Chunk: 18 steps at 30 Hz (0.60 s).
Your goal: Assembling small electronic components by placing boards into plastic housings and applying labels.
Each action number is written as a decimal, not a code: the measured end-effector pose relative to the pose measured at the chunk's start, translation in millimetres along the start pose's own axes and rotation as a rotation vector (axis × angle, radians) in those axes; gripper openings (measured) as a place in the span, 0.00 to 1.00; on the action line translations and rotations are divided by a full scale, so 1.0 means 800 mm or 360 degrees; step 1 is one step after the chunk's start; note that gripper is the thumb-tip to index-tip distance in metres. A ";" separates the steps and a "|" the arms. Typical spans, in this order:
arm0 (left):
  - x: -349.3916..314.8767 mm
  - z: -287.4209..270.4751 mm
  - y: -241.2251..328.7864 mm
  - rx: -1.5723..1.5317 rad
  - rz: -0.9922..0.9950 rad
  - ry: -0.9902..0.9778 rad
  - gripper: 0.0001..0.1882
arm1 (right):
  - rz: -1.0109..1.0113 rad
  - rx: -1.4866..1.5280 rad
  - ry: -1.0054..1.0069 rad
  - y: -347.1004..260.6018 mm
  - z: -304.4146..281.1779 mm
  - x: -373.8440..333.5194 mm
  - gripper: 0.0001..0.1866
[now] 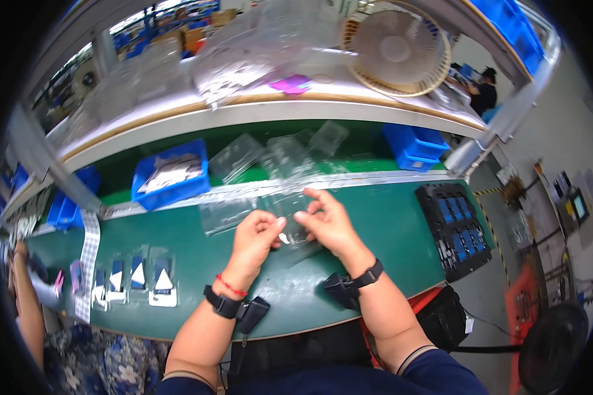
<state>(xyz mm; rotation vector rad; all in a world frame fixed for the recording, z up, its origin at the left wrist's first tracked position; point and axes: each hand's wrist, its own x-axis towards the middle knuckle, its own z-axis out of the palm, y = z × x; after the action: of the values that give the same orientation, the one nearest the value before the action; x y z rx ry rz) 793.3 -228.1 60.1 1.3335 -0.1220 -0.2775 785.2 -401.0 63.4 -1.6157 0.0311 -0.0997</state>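
Note:
Over the middle of the green worktable (197,270), my two hands are raised close together around a see-through plastic piece (295,232), probably a thin shell or tray. My left hand (257,238) pinches its left side between thumb and fingers. With thumb and bent fingers, my right hand (327,222) grips the right side. Its outline is hard to make out against the bench. Just beyond my left hand lies a clear plastic tray (221,216). To the left are several clear packs (163,276) with dark blue and white flat items in them.
A blue bin (171,172) of pale flat pieces, more clear trays (237,157) and blue boxes (415,146) line the back. A black tray (453,230) with blue parts sits right. Overhead, a shelf (277,113) carries a round basket-like fan (395,49). At left is another person's arm (28,309).

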 end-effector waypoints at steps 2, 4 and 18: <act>0.000 -0.004 0.001 0.0025 -0.0037 0.0011 0.08 | 0.0134 0.0036 0.0019 -0.014 0.003 -0.003 0.25; 0.000 -0.008 -0.001 0.0032 -0.0061 0.0018 0.08 | 0.0139 0.0022 0.0003 -0.020 0.003 -0.003 0.22; -0.008 0.005 -0.008 0.0174 -0.0439 -0.0314 0.13 | 0.0114 -0.0896 0.0632 0.017 -0.155 -0.039 0.21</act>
<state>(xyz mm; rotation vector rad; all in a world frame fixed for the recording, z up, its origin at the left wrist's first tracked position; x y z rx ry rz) 785.6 -231.6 55.6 1.4300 -0.1201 -0.6441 744.6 -522.9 53.9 -2.1297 0.4575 -0.3824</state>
